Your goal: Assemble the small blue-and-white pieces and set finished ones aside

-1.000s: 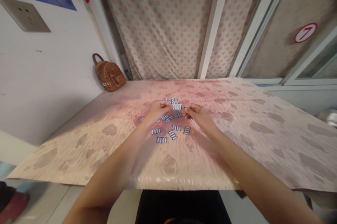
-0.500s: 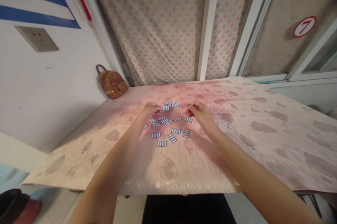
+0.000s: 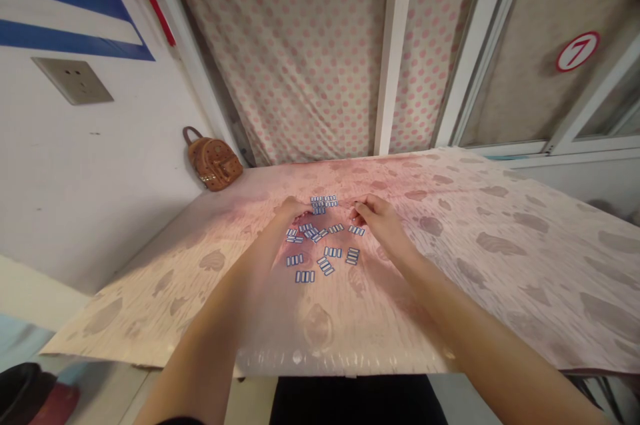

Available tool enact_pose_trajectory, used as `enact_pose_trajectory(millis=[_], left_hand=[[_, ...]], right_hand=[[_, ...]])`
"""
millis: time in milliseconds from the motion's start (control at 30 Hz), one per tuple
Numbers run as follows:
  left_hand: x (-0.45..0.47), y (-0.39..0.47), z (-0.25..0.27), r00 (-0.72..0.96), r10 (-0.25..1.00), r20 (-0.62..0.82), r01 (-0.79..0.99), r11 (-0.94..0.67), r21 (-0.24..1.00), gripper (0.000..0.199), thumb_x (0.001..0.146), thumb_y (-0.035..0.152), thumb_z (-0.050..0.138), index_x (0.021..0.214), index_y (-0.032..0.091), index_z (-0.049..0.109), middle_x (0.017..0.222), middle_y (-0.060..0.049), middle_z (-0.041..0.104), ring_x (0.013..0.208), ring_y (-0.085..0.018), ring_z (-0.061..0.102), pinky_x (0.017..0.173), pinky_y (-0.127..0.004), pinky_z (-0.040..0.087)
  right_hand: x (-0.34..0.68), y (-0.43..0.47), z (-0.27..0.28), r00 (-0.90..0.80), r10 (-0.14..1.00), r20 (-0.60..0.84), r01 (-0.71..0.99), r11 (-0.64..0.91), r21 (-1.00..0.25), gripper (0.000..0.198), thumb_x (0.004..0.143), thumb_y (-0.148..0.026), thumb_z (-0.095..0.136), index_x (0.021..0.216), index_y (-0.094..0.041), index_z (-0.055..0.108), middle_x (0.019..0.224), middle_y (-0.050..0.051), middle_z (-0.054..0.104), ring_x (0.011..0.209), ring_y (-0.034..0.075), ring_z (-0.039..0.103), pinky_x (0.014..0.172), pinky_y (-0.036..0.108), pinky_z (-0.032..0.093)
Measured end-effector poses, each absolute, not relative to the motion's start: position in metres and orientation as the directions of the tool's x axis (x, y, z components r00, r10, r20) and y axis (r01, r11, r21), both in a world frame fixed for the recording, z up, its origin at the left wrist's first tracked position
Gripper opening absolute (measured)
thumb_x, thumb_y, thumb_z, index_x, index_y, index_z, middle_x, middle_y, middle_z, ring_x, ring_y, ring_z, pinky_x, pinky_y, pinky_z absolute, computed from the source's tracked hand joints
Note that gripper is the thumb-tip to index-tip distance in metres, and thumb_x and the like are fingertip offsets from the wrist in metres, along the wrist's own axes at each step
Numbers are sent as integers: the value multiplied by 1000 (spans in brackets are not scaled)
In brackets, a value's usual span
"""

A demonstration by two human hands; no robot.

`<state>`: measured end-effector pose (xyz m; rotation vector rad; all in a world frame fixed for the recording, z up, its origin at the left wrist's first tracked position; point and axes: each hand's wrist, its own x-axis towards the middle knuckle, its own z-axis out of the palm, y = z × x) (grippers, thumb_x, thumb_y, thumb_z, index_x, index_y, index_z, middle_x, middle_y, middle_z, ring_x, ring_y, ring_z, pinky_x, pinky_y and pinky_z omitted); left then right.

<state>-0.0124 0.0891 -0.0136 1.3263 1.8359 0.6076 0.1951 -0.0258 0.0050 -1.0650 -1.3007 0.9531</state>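
- Lined-up cards are sitting in close rows at the far end of the group on the surface, with the nearest row looking shorter than the ones behind it.
- About a dozen loose cards are lying outside those rows, nearer the person and at mixed angles, so the ordering is looking only partly done.
- The left hand is reaching to the left end of the nearest row; its fingers are bending close beside a card there, but whether they are gripping it I cannot tell.
- The right hand is hovering to the right of the rows, thumb and fingers curling toward each other; no card is showing in them, and I cannot tell whether they are holding anything.
- Several loose cards are overlapping between the rows and the person, partly covering one another.
- A brown bag is leaning against the wall at the far left, well apart from the cards.
- A dotted curtain is hanging behind the surface.
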Motion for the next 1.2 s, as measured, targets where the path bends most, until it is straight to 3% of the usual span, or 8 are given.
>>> enact_pose_trajectory(millis=[133, 500, 667, 800, 933, 1033, 1100, 1200], left_hand=[[-10, 85, -9, -180, 939, -291, 624, 338, 704, 38, 65, 21, 76, 45, 17, 44, 32, 5, 36, 33, -7, 32, 39, -22, 22], [-6, 83, -6, -198, 939, -283, 690, 338, 640, 34, 61, 21, 78, 47, 16, 48, 33, 4, 40, 35, -9, 39, 40, -22, 30], [-7, 88, -11, -175, 941, -288, 674, 328, 662, 30, 63, 21, 76, 49, 16, 50, 35, 4, 41, 35, -8, 37, 40, -21, 29], [-13, 86, -11, -160, 949, -273, 642, 310, 701, 29, 68, 22, 71, 51, 17, 48, 38, 4, 43, 38, -8, 42, 45, -20, 37], [-20, 74, -7, -152, 963, -223, 664, 267, 698, 22, 66, 27, 72, 56, 16, 56, 38, 4, 44, 43, -11, 49, 49, -21, 40], [-15, 59, -9, -61, 988, -139, 690, 142, 710, 19, 63, 31, 75, 62, 16, 64, 45, 3, 54, 55, -13, 57, 53, -19, 41], [-5, 48, -13, 120, 993, -12, 704, -77, 706, 19, 64, 34, 75, 66, 17, 67, 56, 1, 62, 64, -15, 61, 56, -20, 42], [12, 37, -20, 237, 971, 40, 759, -211, 617, 24, 63, 39, 77, 72, 18, 69, 72, -3, 69, 68, -16, 62, 59, -23, 43]], right_hand=[[194, -26, 5, 57, 965, 258, 47, 255, -966, 15, 78, -33, 56, 73, -19, 57, 64, 2, 64, 53, 13, 56, 55, 28, 46], [194, -24, 5, 46, 967, 252, 58, 249, -967, 15, 77, -33, 54, 73, -19, 57, 62, 1, 63, 52, 12, 55, 54, 26, 44], [195, -24, 4, 44, 969, 244, 63, 242, -968, 18, 76, -37, 57, 74, -19, 56, 63, 2, 64, 52, 13, 56, 54, 27, 44], [195, -22, 1, 54, 965, 255, 59, 252, -966, 22, 76, -42, 58, 75, -19, 57, 64, 2, 64, 53, 12, 55, 55, 27, 44], [196, -22, 0, 73, 965, 251, 61, 247, -967, 22, 76, -42, 57, 74, -20, 56, 64, 1, 64, 53, 11, 55, 55, 26, 45], [196, -23, 2, 83, 967, 241, 61, 237, -970, 19, 77, -39, 57, 73, -20, 55, 65, 1, 64, 53, 11, 55, 56, 26, 45], [196, -23, 1, 96, 963, 251, 59, 246, -968, 17, 76, -36, 55, 72, -19, 55, 64, 1, 63, 52, 11, 54, 55, 25, 44], [196, -21, -1, 115, 956, 271, 58, 266, -962, 15, 76, -33, 54, 70, -19, 54, 63, 0, 61, 51, 10, 54, 53, 25, 44]])
